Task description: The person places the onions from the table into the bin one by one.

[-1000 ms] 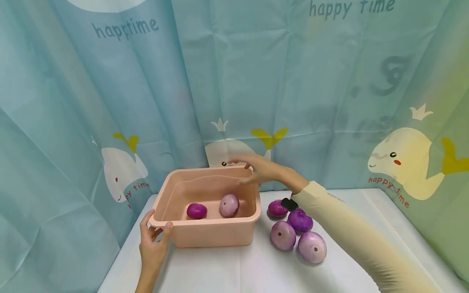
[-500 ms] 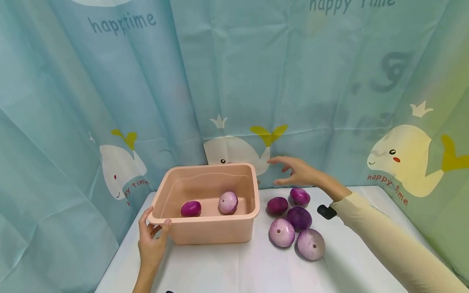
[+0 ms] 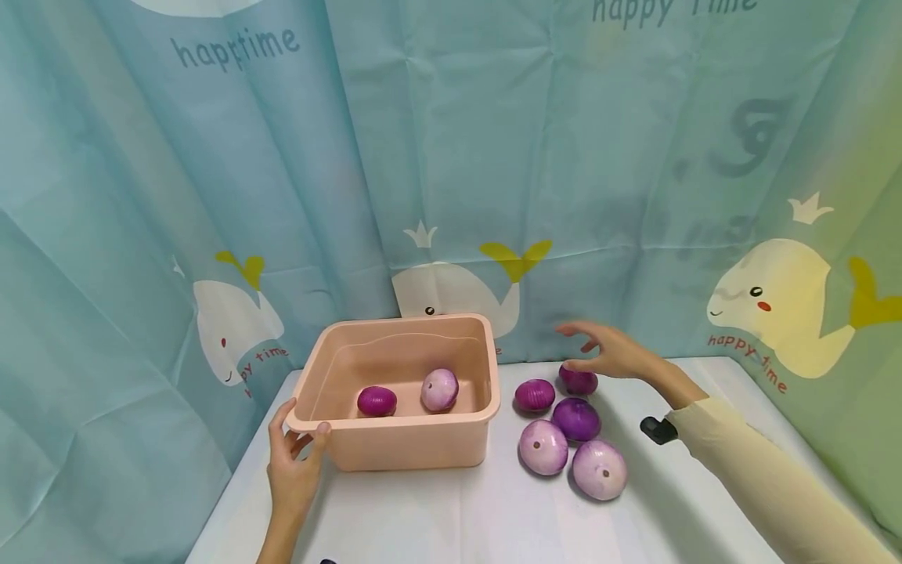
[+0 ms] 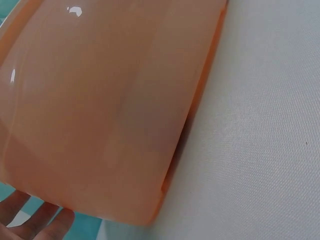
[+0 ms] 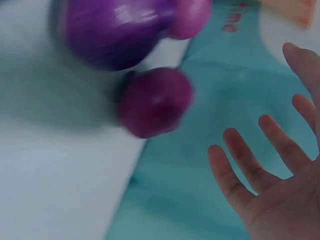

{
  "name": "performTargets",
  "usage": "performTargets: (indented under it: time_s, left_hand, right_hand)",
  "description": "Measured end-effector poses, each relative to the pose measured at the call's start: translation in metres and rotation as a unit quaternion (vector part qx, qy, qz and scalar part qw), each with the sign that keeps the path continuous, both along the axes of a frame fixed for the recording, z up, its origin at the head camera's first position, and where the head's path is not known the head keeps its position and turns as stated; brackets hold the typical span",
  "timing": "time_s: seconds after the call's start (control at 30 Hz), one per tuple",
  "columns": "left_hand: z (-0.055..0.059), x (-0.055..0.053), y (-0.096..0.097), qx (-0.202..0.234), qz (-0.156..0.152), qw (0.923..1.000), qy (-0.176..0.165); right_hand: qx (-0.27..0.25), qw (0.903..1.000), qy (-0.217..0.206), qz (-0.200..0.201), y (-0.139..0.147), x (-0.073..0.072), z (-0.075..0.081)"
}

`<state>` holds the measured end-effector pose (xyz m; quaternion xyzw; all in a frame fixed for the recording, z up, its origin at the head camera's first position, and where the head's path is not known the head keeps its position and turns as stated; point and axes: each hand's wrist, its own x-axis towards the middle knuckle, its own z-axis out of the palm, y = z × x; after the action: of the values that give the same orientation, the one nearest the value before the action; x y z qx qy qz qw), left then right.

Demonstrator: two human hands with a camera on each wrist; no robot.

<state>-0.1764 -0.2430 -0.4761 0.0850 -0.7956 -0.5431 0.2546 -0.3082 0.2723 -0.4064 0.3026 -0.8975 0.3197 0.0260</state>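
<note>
Occupying the lower left: left hand, clamped on the near-left corner of one pink bin, left of centre. Within: one dark onion, one pale onion. Right of centre, on the bench: five onions. Near the rearmost onion: right hand, thumb and fingers apart.

"happy time" on blue curtain, grey and red lettering (repeated)
</note>
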Motion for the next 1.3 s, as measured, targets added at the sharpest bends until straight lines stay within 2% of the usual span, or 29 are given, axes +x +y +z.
performTargets:
  time_s: [0.13, 0.23, 0.4, 0.53, 0.7, 0.93, 1.07, 1.3]
  left_hand:
    - [-0.001, -0.002, 0.001, 0.008, -0.005, 1.0, 0.002]
    - [-0.001, -0.004, 0.002, 0.012, -0.014, 0.9998, 0.004]
    - [-0.001, -0.005, 0.002, 0.016, -0.014, 0.9998, 0.0]
    - [-0.001, -0.005, 0.002, 0.016, -0.013, 0.9998, -0.003]
    - [-0.002, -0.004, 0.002, 0.019, -0.012, 0.9997, -0.005]
    - [-0.003, -0.002, 0.001, 0.007, -0.001, 1.0, -0.005]
    - [-0.003, -0.001, 0.0, -0.003, 0.008, 1.0, 0.0]
    - [-0.002, -0.001, 0.001, 0.004, -0.001, 1.0, 0.002]
  right_hand:
    - [-0.008, 0.9999, -0.008, -0.006, 0.018, -0.003, -0.024]
    - [-0.008, 0.9993, -0.034, -0.015, 0.029, -0.002, -0.039]
    - [-0.01, 0.9962, -0.083, -0.022, 0.035, -0.002, -0.058]
    - [-0.007, 0.9956, -0.089, -0.03, 0.034, -0.004, -0.068]
    - [-0.013, 0.9941, -0.093, -0.054, 0.031, -0.006, -0.076]
    - [-0.035, 0.9957, -0.077, -0.039, 0.027, -0.004, -0.08]
    - [-0.046, 0.9941, -0.089, -0.041, 0.026, -0.001, -0.081]
    - [-0.064, 0.9906, -0.111, -0.047, 0.025, 0.003, -0.08]
